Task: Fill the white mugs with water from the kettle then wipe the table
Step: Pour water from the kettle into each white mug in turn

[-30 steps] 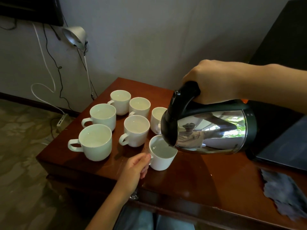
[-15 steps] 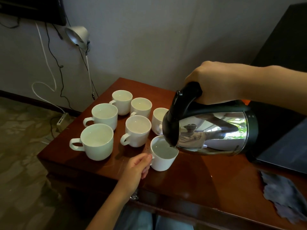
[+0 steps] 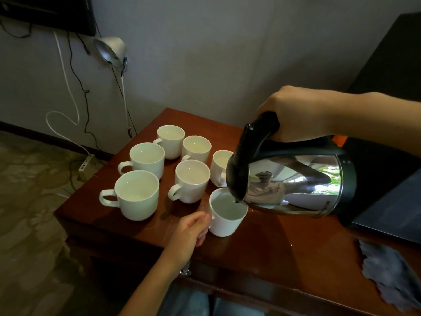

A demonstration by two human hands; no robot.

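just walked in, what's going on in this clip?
A person is filling white mugs. The right hand grips the kettle by its black handle and tilts it, spout over the nearest mug, which already holds water. The left hand holds that mug at its handle side. Behind it six other mugs stand grouped on the wooden table; their fill is hard to judge. A grey cloth lies untouched at the table's right edge, so wiping has not begun.

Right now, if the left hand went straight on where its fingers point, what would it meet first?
The near mug: the left hand holds its handle, so it would push that mug at once. The kettle hangs just beyond, though depth is unclear.
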